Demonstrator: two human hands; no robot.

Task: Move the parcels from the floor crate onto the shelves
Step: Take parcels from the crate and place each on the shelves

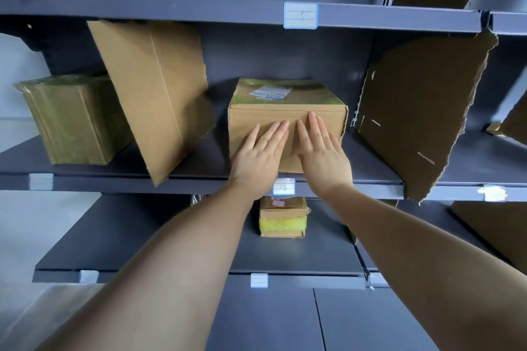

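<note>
The person's two bare forearms stretched toward the shelves. The left hand (pixel 258 157) and right hand (pixel 322 157) pressed flat, fingers straight, on the front of a brown cardboard parcel with a white label (pixel 285 94), which stood on the dark grey metal middle shelf (pixel 199 162). Three parcels were shelved: this one, a green-taped parcel (pixel 74 120) and a small yellow-taped parcel (pixel 282 216). The floor crate was out of view, so what was left could not be told.

Brown parcel (pixel 286 125) with green tape on dark grey shelf (pixel 199 162).
</note>
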